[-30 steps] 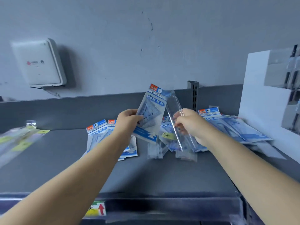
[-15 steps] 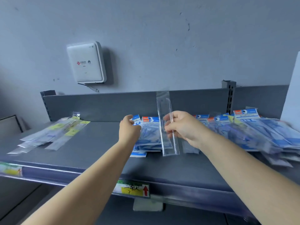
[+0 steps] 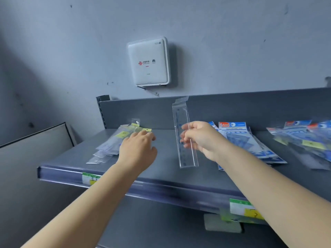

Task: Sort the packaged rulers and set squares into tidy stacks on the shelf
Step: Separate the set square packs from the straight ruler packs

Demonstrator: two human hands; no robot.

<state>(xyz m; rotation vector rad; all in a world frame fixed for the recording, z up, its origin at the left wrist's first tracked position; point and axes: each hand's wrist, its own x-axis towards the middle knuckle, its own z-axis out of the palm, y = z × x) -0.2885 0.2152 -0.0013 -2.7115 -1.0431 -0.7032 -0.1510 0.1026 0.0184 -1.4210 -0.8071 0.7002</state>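
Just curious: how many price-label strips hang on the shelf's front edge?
2. One green-and-yellow label near the left end by the left forearm, another farther right by the right forearm. More may be hidden.

**Grey wall, grey shelving**

We face a dull grey-blue wall [image 3: 232,42], scuffed with small dark marks. A white box [image 3: 148,62] with red and dark logos hangs on it. Below it runs a grey metal shelf [image 3: 166,169] with an upright back panel [image 3: 241,108] and a slotted post [image 3: 102,111] at its left end
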